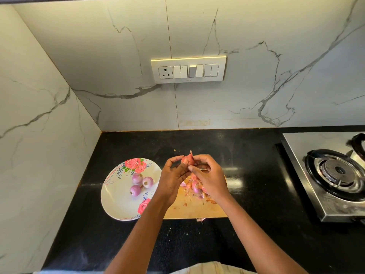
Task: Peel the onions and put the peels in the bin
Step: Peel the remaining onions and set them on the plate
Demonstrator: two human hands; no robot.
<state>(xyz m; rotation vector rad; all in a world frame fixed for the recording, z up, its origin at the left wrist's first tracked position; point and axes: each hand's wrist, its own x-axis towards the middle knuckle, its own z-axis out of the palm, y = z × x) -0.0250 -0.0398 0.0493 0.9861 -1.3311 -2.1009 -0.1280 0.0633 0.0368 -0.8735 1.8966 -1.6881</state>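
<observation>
My left hand holds a small reddish onion above the wooden cutting board. My right hand pinches at the same onion from the right, fingers curled round its skin. Three peeled purple onions lie on a white floral plate to the left. A heap of onion pieces and loose peels sits on the board under my hands. One stray peel lies on the counter by the board's front edge. No bin is in view.
The black counter runs to a steel gas stove at the right. Marble walls close off the left side and the back, with a switch panel on the back wall.
</observation>
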